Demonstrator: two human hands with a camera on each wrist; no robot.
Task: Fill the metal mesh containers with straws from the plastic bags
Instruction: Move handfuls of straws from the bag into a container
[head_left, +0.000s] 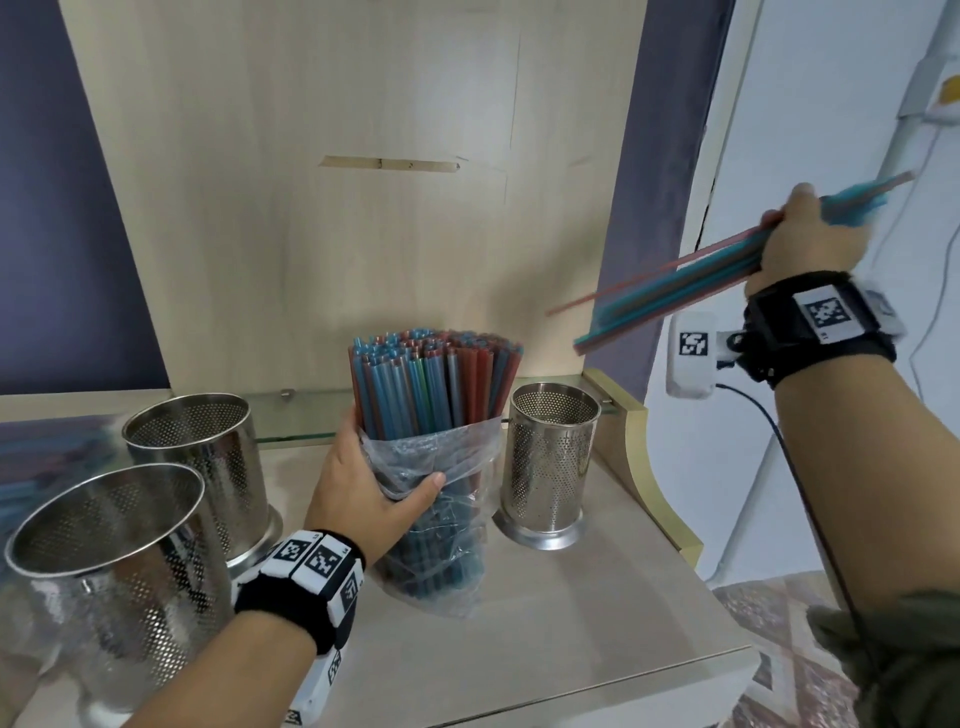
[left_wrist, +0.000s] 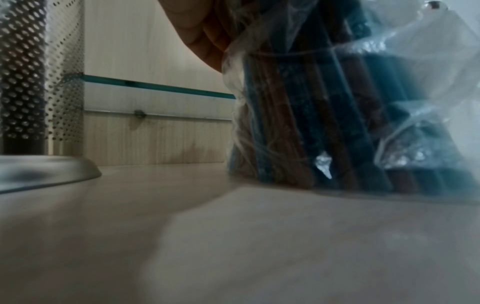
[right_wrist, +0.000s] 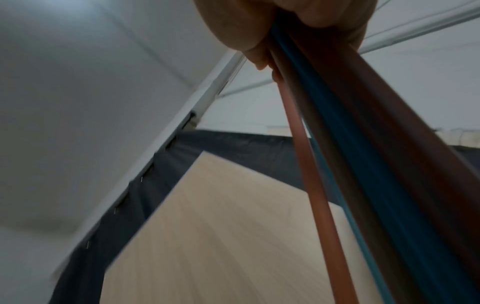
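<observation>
Left hand (head_left: 363, 486): grips bag (head_left: 441, 519) of upright straws (head_left: 434, 382), standing on table (head_left: 571, 623). Right hand (head_left: 810, 244): raised at right, fist closed around bunch (head_left: 675, 291) of red and blue straws, tilted. Three mesh containers: one (head_left: 550, 467) right of bag, two (head_left: 202, 457) (head_left: 114, 566) left.

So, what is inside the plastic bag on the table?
The plastic bag holds a dense upright bundle of red, blue and green straws, tops sticking out. The left hand grips it, hiding part; the crumpled plastic blurs the lower ends.

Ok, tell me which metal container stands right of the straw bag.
The lone container by the shelf's curved edge; the other two stand left of the bag.
</observation>
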